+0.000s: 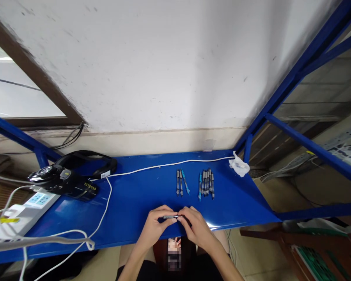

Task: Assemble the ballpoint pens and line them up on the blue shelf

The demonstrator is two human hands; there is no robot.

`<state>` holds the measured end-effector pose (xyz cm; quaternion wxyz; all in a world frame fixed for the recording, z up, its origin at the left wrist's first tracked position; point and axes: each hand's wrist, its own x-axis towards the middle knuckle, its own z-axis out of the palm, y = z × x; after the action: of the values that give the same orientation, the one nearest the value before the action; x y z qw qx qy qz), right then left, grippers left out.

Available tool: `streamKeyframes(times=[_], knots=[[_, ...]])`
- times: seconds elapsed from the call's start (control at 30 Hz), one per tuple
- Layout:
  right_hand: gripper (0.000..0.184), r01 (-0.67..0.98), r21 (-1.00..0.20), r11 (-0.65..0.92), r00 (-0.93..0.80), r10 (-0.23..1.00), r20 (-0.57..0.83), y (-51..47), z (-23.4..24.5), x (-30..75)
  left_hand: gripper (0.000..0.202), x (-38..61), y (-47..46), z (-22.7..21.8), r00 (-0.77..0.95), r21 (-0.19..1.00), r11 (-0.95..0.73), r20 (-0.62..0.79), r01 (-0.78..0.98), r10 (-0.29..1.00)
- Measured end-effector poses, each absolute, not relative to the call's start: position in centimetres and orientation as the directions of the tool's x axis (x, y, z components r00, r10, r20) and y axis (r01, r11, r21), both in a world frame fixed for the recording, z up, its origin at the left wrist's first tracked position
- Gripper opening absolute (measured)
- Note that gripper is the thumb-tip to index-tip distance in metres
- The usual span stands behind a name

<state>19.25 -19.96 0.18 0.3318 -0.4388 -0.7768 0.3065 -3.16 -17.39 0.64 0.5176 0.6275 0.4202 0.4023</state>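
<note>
Just inside the near edge of the blue table (pixel 128 207), a slender pen (pixel 168 216) is held between the left hand (pixel 155 224) and the right hand (pixel 195 224), its long axis running left to right, roughly along that edge. The grey length is pinched by the left hand, the darker length by the right, so neither is clearly nearer. The right end is hidden by the right hand's fingers; whether the parts are joined or separate cannot be made out. Farther in on the table, a set of three pens (pixel 181 183) and, to its right, a tight cluster of pens (pixel 205 183) are laid near-to-far, crosswise to the held one; the cluster's count is obscured by overlap. Along the table's far edge, a white cable (pixel 193 160) is stretched toward a crumpled white wrapping (pixel 239 166) near the far right corner.
</note>
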Motion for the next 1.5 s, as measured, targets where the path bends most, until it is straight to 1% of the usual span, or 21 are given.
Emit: streamKeyframes(times=[0.1, 0.2, 0.23, 0.27, 0.33, 0.37, 0.4, 0.43, 0.53, 0.6, 0.73, 0.77, 0.9, 0.97, 1.03, 1.07, 1.2, 1.23, 1.37, 1.4, 1.5], knots=[[0.026, 0.474, -0.758, 0.449, -0.413, 0.873, 0.259, -19.7, 0.2, 19.2, 0.015, -3.1, -17.4, 0.8, 0.32, 0.986, -0.112, 0.067, 0.124, 0.945], [0.024, 0.48, -0.752, 0.452, -0.397, 0.876, 0.273, -19.7, 0.1, 19.1, 0.017, -3.2, -17.4, 0.7, 0.319, 0.985, -0.11, 0.063, 0.131, 0.946], [0.022, 0.484, -0.749, 0.452, -0.389, 0.878, 0.279, -19.7, 0.0, 19.1, 0.022, -3.3, -17.4, 0.6, 0.315, 0.986, -0.1, 0.053, 0.134, 0.947], [0.021, 0.488, -0.747, 0.451, -0.38, 0.881, 0.283, -19.8, 0.0, 19.1, 0.031, -3.4, -17.4, 0.6, 0.31, 0.987, -0.085, 0.039, 0.135, 0.95], [0.019, 0.5, -0.745, 0.442, -0.359, 0.888, 0.287, -19.9, -0.1, 19.1, 0.057, -3.6, -17.4, 0.3, 0.295, 0.991, -0.051, 0.013, 0.123, 0.956], [0.019, 0.505, -0.744, 0.437, -0.348, 0.892, 0.288, -19.9, -0.2, 19.1, 0.065, -3.7, -17.4, 0.2, 0.284, 0.993, -0.041, 0.007, 0.111, 0.959], [0.018, 0.509, -0.744, 0.433, -0.34, 0.895, 0.289, -20.0, -0.3, 19.1, 0.066, -3.8, -17.4, 0.0, 0.272, 0.994, -0.036, 0.008, 0.099, 0.962], [0.018, 0.51, -0.744, 0.432, -0.334, 0.897, 0.291, -20.0, -0.3, 19.1, 0.06, -3.8, -17.4, -0.1, 0.259, 0.995, -0.039, 0.014, 0.093, 0.966], [0.018, 0.506, -0.75, 0.426, -0.319, 0.9, 0.297, -20.0, -0.6, 19.1, 0.027, -3.9, -17.2, -0.3, 0.222, 0.992, -0.063, 0.038, 0.107, 0.974], [0.018, 0.507, -0.753, 0.419, -0.315, 0.903, 0.291, -19.9, -0.7, 19.1, 0.021, -3.9, -17.1, -0.2, 0.217, 0.992, -0.075, 0.051, 0.106, 0.975], [0.028, 0.519, -0.754, 0.403, -0.335, 0.907, 0.255, -19.8, -0.8, 19.1, 0.017, -3.8, -17.0, 0.0, 0.249, 0.993, -0.097, 0.079, 0.061, 0.965], [0.028, 0.52, -0.757, 0.396, -0.336, 0.909, 0.246, -19.9, -0.8, 19.1, 0.016, -3.8, -16.9, 0.0, 0.253, 0.994, -0.101, 0.085, 0.05, 0.964], [0.016, 0.499, -0.79, 0.356, -0.297, 0.927, 0.229, -20.0, -0.6, 19.1, 0.017, -3.8, -16.9, 0.1, 0.246, 0.995, -0.101, 0.093, 0.017, 0.965], [0.016, 0.491, -0.796, 0.354, -0.301, 0.926, 0.226, -20.0, -0.5, 19.1, 0.018, -3.8, -17.0, 0.1, 0.247, 0.995, -0.098, 0.09, 0.023, 0.965], [0.025, 0.493, -0.79, 0.365, -0.323, 0.92, 0.223, -19.9, -0.5, 19.1, 0.018, -3.8, -17.0, 0.0, 0.249, 0.995, -0.097, 0.086, 0.033, 0.965], [0.026, 0.496, -0.788, 0.366, -0.325, 0.919, 0.223, -19.9, -0.5, 19.0, 0.018, -3.8, -17.0, 0.0, 0.248, 0.995, -0.097, 0.086, 0.035, 0.965], [0.018, 0.505, -0.783, 0.363, -0.303, 0.924, 0.232, -19.8, -0.5, 19.0, 0.018, -3.9, -17.0, -0.2, 0.249, 0.995, -0.093, 0.081, 0.037, 0.965], [0.019, 0.502, -0.784, 0.367, -0.308, 0.922, 0.234, -19.7, -0.6, 19.0, 0.018, -3.9, -17.0, -0.3, 0.25, 0.995, -0.092, 0.079, 0.042, 0.965], [0.033, 0.48, -0.786, 0.39, -0.347, 0.907, 0.238, -19.5, -0.9, 19.0, 0.021, -3.9, -17.1, -0.3, 0.25, 0.993, -0.087, 0.065, 0.079, 0.966], [0.032, 0.477, -0.788, 0.39, -0.343, 0.908, 0.242, -19.5, -1.0, 19.0, 0.021, -3.9, -17.1, -0.2, 0.25, 0.993, -0.086, 0.063, 0.082, 0.966], [0.021, 0.464, -0.801, 0.378, -0.297, 0.918, 0.262, -19.5, -1.1, 19.0, 0.02, -3.8, -17.1, -0.1, 0.236, 0.994, -0.087, 0.068, 0.071, 0.969]])
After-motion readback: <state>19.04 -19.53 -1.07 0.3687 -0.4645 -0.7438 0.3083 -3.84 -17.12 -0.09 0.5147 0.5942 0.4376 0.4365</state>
